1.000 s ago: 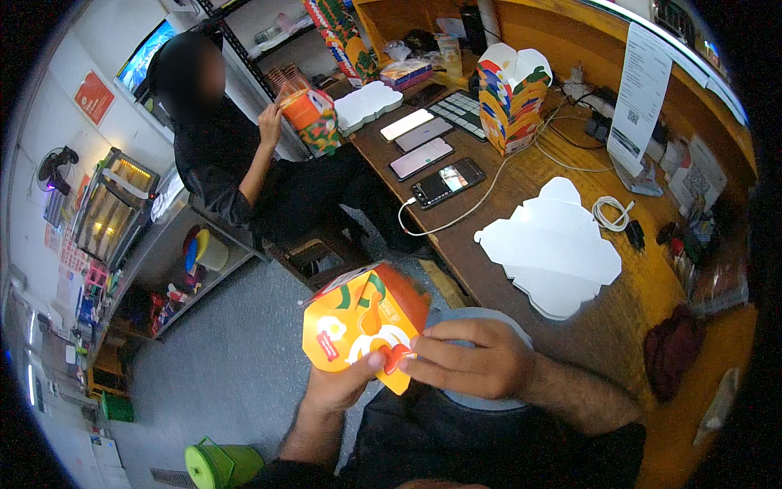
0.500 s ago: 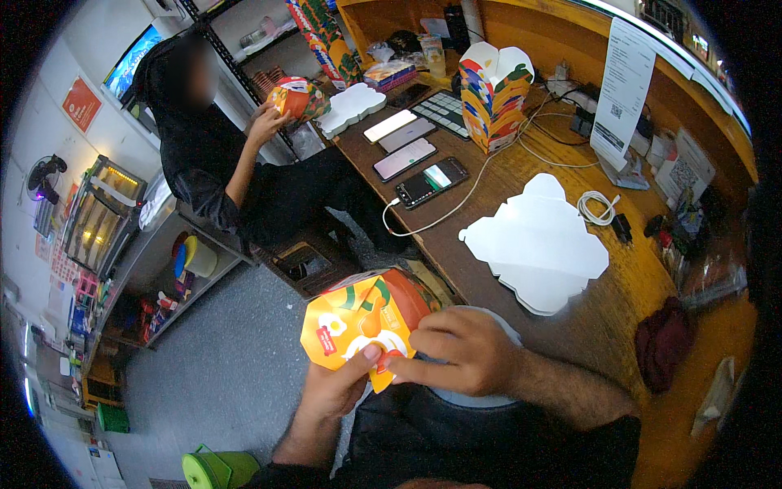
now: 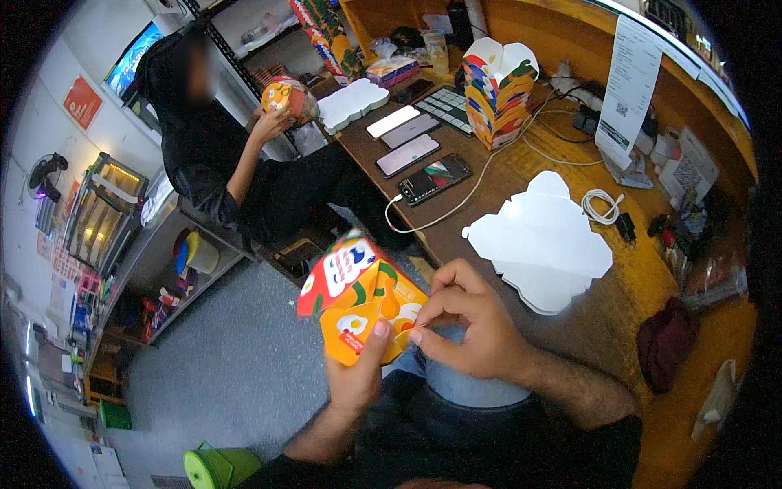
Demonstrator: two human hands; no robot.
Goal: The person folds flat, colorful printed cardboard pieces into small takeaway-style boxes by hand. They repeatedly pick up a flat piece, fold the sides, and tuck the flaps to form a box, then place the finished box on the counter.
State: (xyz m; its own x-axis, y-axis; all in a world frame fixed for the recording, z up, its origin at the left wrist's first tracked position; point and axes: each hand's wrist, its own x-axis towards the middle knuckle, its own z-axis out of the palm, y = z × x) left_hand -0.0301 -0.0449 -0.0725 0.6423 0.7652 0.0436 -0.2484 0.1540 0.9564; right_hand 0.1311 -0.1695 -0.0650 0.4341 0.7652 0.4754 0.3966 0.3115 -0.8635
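A partly folded cardboard food box [image 3: 346, 314], yellow and red with printed food pictures, is held above my lap. My left hand [image 3: 356, 371] grips its lower side, with the thumb lying on the yellow panel. My right hand [image 3: 476, 326] pinches the edge of a yellow flap at the box's right side between thumb and index finger. Flat white box blanks [image 3: 542, 244] lie on the wooden table [image 3: 562, 342] to the right. Farther back on the table stands a tall, colourful folded box [image 3: 497, 98] with white scalloped flaps raised.
A co-worker in black [image 3: 212, 155] sits at the far left, holding a similar box [image 3: 289, 99]. Several phones [image 3: 407, 155], a keyboard [image 3: 444, 107] and a white cable [image 3: 601, 207] lie on the table. A green bucket [image 3: 220, 466] stands on the floor at lower left.
The box has been tilted, so a red and white printed panel now shows behind the yellow one. My right hand has shifted slightly up and right, its fingers pinching the flap.
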